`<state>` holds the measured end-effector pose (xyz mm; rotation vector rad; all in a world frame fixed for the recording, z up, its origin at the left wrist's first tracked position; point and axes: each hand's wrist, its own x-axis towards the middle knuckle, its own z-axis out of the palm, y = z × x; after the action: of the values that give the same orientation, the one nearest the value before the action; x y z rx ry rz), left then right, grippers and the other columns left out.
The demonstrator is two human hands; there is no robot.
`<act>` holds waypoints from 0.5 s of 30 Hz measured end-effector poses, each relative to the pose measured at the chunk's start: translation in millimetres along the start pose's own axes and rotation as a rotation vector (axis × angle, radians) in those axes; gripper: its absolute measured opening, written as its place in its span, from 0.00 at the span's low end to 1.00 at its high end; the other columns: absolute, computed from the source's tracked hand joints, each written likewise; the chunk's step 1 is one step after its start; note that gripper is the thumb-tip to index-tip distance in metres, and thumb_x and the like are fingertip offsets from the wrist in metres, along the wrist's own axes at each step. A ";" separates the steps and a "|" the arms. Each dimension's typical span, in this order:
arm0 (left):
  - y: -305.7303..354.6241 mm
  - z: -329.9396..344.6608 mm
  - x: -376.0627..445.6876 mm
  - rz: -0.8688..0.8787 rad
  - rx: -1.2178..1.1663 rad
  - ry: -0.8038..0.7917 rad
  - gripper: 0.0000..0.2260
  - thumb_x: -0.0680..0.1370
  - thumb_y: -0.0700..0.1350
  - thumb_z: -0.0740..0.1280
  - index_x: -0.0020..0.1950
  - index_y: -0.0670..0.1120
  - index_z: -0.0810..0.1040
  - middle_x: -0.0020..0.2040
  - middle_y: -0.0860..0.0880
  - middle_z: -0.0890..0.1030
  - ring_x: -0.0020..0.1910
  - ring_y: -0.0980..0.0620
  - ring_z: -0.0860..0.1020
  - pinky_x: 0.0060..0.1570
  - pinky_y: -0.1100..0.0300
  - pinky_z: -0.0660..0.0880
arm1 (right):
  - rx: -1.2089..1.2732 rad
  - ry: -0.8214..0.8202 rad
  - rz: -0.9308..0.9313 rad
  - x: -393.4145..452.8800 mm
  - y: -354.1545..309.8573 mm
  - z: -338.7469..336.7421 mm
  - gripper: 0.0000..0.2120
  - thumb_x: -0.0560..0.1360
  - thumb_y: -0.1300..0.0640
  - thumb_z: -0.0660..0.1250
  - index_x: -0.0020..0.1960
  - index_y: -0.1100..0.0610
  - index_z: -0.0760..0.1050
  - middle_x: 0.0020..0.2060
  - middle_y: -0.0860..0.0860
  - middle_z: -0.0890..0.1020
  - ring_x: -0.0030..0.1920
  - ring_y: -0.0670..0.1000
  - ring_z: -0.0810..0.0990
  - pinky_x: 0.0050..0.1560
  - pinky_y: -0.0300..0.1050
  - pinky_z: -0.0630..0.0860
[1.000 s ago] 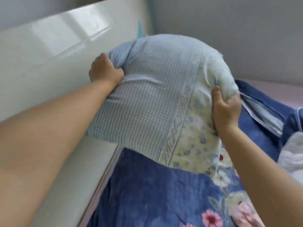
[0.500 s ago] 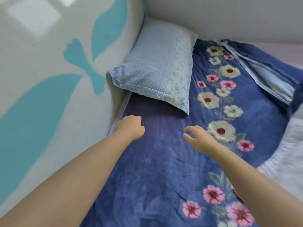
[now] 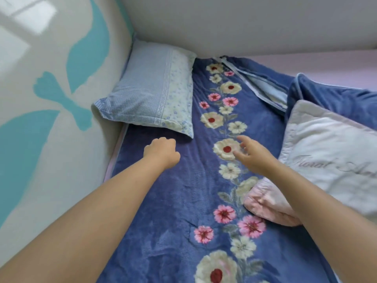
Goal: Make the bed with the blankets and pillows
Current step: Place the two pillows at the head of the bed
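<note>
As laid out: two pillows (image 3: pixel 153 92), one blanket (image 3: pixel 163 221).

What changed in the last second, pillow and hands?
A second ago both hands gripped the pillow in the air. Now it lies in the corner on the blue blanket, let go. Left hand and right hand have drawn back, empty. Since half a second ago the pillow has stayed put.

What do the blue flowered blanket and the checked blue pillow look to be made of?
Blue flowered blanket: likely plush fleece, with a soft matte nap that shows brushed streaks. Checked blue pillow: seemingly thin woven cotton, with a fine gingham weave, a printed floral band, and a crisp, slightly creased surface.
</note>
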<state>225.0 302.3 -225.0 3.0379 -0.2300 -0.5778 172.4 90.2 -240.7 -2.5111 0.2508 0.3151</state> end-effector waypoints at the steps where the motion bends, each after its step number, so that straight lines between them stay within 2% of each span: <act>1: 13.7 -1.9 -4.0 0.016 -0.013 -0.001 0.16 0.79 0.45 0.57 0.66 0.44 0.70 0.65 0.45 0.71 0.65 0.45 0.69 0.59 0.52 0.70 | 0.004 0.028 0.021 -6.0 10.8 -10.4 0.27 0.78 0.54 0.59 0.74 0.57 0.54 0.69 0.59 0.68 0.66 0.59 0.70 0.62 0.49 0.68; 3: 49.2 0.3 -12.8 0.047 -0.049 -0.014 0.16 0.79 0.45 0.57 0.66 0.43 0.70 0.65 0.45 0.71 0.65 0.45 0.70 0.59 0.52 0.70 | 0.008 0.056 0.055 -23.6 42.4 -32.9 0.29 0.78 0.55 0.60 0.75 0.56 0.52 0.68 0.60 0.68 0.63 0.60 0.72 0.61 0.50 0.69; 8: 147.6 19.8 -29.3 0.078 -0.040 -0.103 0.16 0.79 0.45 0.57 0.65 0.42 0.71 0.66 0.43 0.72 0.62 0.44 0.72 0.59 0.51 0.72 | -0.022 0.072 0.095 -62.8 134.3 -85.0 0.30 0.77 0.56 0.61 0.75 0.56 0.52 0.69 0.60 0.67 0.65 0.60 0.70 0.64 0.48 0.66; 10: 190.7 31.5 -39.3 0.083 -0.069 -0.125 0.13 0.79 0.45 0.58 0.60 0.41 0.75 0.63 0.41 0.75 0.53 0.45 0.72 0.54 0.53 0.72 | -0.045 0.059 0.114 -77.3 176.0 -104.5 0.30 0.77 0.55 0.60 0.75 0.55 0.52 0.69 0.60 0.67 0.65 0.60 0.70 0.64 0.49 0.66; 11: 217.5 40.1 -45.7 0.089 -0.089 -0.131 0.11 0.78 0.45 0.59 0.54 0.41 0.76 0.60 0.40 0.76 0.49 0.45 0.72 0.52 0.54 0.72 | -0.063 0.045 0.123 -87.3 200.1 -118.3 0.30 0.77 0.55 0.60 0.75 0.55 0.52 0.68 0.60 0.67 0.64 0.60 0.70 0.63 0.50 0.67; 12: 229.8 46.9 -51.6 0.095 -0.084 -0.134 0.09 0.78 0.44 0.59 0.48 0.42 0.77 0.57 0.40 0.78 0.48 0.45 0.72 0.52 0.54 0.73 | -0.073 0.039 0.124 -91.9 214.9 -123.6 0.30 0.77 0.55 0.60 0.75 0.55 0.52 0.68 0.59 0.68 0.64 0.60 0.71 0.63 0.49 0.67; 13: 259.1 57.5 -61.9 0.101 -0.079 -0.139 0.09 0.78 0.44 0.59 0.47 0.42 0.77 0.56 0.39 0.78 0.50 0.44 0.74 0.53 0.55 0.73 | -0.095 0.033 0.139 -105.8 241.8 -140.1 0.29 0.77 0.55 0.60 0.75 0.55 0.52 0.68 0.59 0.68 0.63 0.60 0.71 0.62 0.49 0.67; 15: 291.8 73.5 -76.5 0.105 -0.076 -0.143 0.13 0.78 0.45 0.59 0.59 0.43 0.76 0.63 0.41 0.75 0.60 0.42 0.74 0.57 0.54 0.71 | -0.134 0.027 0.159 -121.6 277.6 -158.6 0.29 0.77 0.55 0.60 0.74 0.56 0.53 0.68 0.60 0.68 0.63 0.60 0.71 0.61 0.48 0.68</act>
<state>87.5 24.7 -246.0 2.8935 -0.3616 -0.7779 14.2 -212.8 -228.4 -2.6341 0.4558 0.3724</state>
